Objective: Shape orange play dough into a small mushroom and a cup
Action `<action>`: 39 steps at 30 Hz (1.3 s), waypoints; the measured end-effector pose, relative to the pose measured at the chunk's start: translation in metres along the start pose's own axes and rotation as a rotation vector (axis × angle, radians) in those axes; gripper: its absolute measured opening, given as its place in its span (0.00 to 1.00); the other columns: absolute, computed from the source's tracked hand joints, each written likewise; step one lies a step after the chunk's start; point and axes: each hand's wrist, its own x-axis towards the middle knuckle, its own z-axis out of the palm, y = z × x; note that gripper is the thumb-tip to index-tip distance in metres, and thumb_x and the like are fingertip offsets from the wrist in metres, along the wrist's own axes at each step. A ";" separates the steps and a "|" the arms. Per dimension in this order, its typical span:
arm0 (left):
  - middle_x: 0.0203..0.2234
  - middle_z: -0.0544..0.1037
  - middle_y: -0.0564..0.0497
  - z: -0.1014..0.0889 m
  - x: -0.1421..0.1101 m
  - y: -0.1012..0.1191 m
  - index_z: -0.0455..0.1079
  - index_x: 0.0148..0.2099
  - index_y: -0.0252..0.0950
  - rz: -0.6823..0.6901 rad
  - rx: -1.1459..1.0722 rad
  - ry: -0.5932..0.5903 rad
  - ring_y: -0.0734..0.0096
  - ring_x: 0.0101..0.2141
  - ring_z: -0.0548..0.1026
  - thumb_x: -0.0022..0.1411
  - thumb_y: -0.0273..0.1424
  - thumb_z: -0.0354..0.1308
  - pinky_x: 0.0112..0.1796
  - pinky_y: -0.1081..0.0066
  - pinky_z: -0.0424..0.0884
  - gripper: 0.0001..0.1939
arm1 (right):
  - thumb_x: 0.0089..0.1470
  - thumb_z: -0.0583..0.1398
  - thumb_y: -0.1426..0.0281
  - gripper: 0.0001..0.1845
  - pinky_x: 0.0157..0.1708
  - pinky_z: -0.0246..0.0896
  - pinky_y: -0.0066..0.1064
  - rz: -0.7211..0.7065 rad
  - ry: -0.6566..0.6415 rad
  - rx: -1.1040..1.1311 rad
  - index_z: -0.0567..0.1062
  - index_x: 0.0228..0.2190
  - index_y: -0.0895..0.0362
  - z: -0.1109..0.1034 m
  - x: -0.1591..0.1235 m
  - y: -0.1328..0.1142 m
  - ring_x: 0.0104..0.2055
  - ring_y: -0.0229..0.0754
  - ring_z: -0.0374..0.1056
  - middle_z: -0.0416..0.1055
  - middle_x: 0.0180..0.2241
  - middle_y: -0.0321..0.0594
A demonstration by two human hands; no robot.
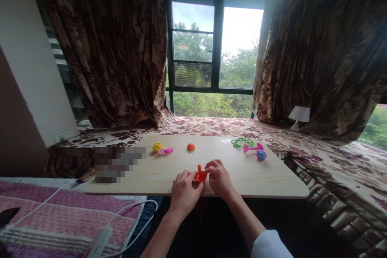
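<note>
Near the table's front edge is a small orange-red plastic piece (200,176), with a round, dish-like base and a short peg standing up from it. My left hand (185,189) grips its left side between thumb and fingers. My right hand (220,177) is closed in a pinch at the right rim, its fingers curled; the exact contact is partly hidden. Beyond the hands, an orange dome-shaped piece (190,146) rests alone on the table.
On the pale wooden table (169,169), a yellow knobbly toy (157,146) and a pink toy (165,151) lie left. To the right are green strands (242,142), a pink dumbbell-shaped piece (252,148) and a blue spiky ball (261,155). A blurred patch covers the table's left side.
</note>
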 end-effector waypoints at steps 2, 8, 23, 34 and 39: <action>0.32 0.72 0.50 0.000 -0.001 0.000 0.69 0.43 0.42 -0.005 0.007 0.007 0.64 0.36 0.67 0.56 0.35 0.51 0.37 0.68 0.60 0.13 | 0.37 0.50 0.88 0.24 0.39 0.61 0.32 -0.005 0.004 -0.005 0.77 0.24 0.52 0.000 0.000 0.000 0.41 0.42 0.58 0.69 0.32 0.38; 0.32 0.72 0.50 0.001 -0.001 0.004 0.69 0.43 0.41 -0.026 0.031 0.028 0.62 0.37 0.67 0.56 0.38 0.51 0.37 0.67 0.60 0.14 | 0.38 0.50 0.89 0.23 0.40 0.61 0.33 -0.007 0.014 -0.016 0.77 0.25 0.54 0.000 0.000 -0.003 0.41 0.43 0.58 0.70 0.32 0.39; 0.30 0.71 0.50 0.001 -0.004 0.006 0.69 0.45 0.43 -0.003 0.042 0.007 0.64 0.36 0.67 0.58 0.37 0.49 0.35 0.68 0.60 0.14 | 0.49 0.58 0.74 0.09 0.45 0.59 0.35 0.076 0.028 0.106 0.77 0.30 0.53 0.001 0.005 -0.007 0.43 0.43 0.60 0.70 0.35 0.40; 0.29 0.70 0.49 -0.002 -0.005 0.011 0.70 0.41 0.43 -0.003 0.071 -0.006 0.64 0.35 0.66 0.60 0.35 0.46 0.35 0.68 0.59 0.13 | 0.50 0.58 0.72 0.09 0.44 0.58 0.33 0.070 -0.003 0.143 0.77 0.23 0.52 0.006 0.008 -0.006 0.43 0.42 0.59 0.70 0.34 0.39; 0.30 0.70 0.50 -0.002 -0.007 0.010 0.71 0.40 0.43 -0.005 0.070 0.002 0.64 0.36 0.66 0.59 0.34 0.48 0.35 0.68 0.59 0.12 | 0.49 0.59 0.71 0.06 0.45 0.58 0.34 0.093 -0.007 0.150 0.77 0.25 0.53 0.006 0.009 -0.008 0.43 0.43 0.60 0.70 0.34 0.39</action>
